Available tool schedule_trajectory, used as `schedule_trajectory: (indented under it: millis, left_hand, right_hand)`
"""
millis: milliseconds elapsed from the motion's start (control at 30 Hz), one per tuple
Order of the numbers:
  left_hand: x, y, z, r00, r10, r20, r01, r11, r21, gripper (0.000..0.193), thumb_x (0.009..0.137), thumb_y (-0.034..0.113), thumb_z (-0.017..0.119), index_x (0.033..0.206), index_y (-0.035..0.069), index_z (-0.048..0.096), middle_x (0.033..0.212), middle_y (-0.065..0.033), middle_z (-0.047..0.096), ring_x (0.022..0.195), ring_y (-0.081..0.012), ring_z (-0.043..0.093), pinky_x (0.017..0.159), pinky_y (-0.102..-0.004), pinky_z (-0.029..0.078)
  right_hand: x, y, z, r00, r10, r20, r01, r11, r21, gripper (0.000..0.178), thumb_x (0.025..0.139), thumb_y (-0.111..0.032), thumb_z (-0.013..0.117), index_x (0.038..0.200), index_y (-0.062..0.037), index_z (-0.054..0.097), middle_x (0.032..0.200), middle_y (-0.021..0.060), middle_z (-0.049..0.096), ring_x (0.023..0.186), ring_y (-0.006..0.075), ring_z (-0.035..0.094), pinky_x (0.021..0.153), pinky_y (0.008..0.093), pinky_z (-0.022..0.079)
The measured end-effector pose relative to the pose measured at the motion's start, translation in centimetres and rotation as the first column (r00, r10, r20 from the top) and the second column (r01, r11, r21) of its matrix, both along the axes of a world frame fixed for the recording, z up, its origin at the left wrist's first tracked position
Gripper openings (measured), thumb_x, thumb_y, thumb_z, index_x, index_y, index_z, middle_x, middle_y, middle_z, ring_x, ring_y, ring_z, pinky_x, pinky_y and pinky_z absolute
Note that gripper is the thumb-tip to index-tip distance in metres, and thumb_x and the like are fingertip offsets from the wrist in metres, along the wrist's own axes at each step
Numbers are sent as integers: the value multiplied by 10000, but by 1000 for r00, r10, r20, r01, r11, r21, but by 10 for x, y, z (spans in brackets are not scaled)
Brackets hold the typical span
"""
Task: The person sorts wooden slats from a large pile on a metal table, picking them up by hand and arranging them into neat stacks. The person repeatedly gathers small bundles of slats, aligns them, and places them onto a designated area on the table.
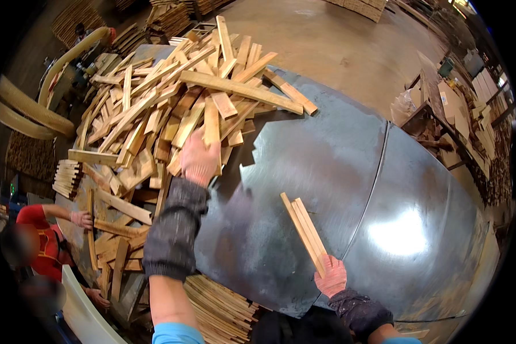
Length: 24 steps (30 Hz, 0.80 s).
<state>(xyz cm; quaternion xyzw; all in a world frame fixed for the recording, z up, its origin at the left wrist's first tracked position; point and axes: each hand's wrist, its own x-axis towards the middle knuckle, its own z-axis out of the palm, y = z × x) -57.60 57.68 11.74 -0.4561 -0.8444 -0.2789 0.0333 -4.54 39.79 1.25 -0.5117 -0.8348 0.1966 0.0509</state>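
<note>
My left hand (197,159), in a knitted glove, reaches to the near edge of a large loose pile of wooden strips (149,117). Its fingers close on a pale wooden strip (211,121) that points away from me; the fingertips are partly hidden. Low at the right, my right hand (332,277), also gloved, grips a couple of narrow wooden strips (305,229) at their near ends. These lie side by side, slanting up and left over the shiny metal tabletop (327,155). Dark sleeve covers wrap both forearms.
At the left, a co-worker in red (40,229) has a gloved hand (81,219) on a strip. Stacked strips (221,307) lie below the table's near edge. Thick hoses (31,109) stand far left. A wooden workbench (450,117) stands at the right, beyond the table.
</note>
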Motion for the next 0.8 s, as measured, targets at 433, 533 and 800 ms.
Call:
schedule_trajectory:
  millis: [433, 533, 800]
  left_hand:
    - [-24, 224, -2, 884, -235, -403, -86, 767, -636, 743, 1074, 369, 530, 1755, 193, 294, 1842, -154, 218, 1705, -381, 176, 1364, -573, 131]
    - [-22, 241, -12, 875, -257, -411, -89, 747, -658, 741, 1055, 302, 526, 1753, 201, 302, 1838, -160, 226, 1693, -377, 213, 1356, -575, 149]
    - [-18, 252, 11, 830, -373, -415, -94, 641, -762, 572, 982, 325, 656, 1527, 157, 614, 1465, -135, 689, 1376, -326, 620, 1130, -509, 459]
  right_hand:
    - [0, 13, -3, 996, 7, -89, -4, 1000, 28, 646, 720, -213, 850, 1312, -127, 604, 1205, 141, 675, 907, 406, 677, 784, 519, 572]
    - [-1, 12, -3, 998, 2, -69, 0, 1000, 26, 630, 712, -179, 827, 1286, -96, 583, 1209, 170, 680, 947, 439, 674, 800, 534, 565]
    - [0, 13, -6, 998, 10, -70, -7, 999, 46, 586, 733, -211, 841, 1270, -106, 631, 1211, 170, 688, 917, 411, 683, 797, 525, 578]
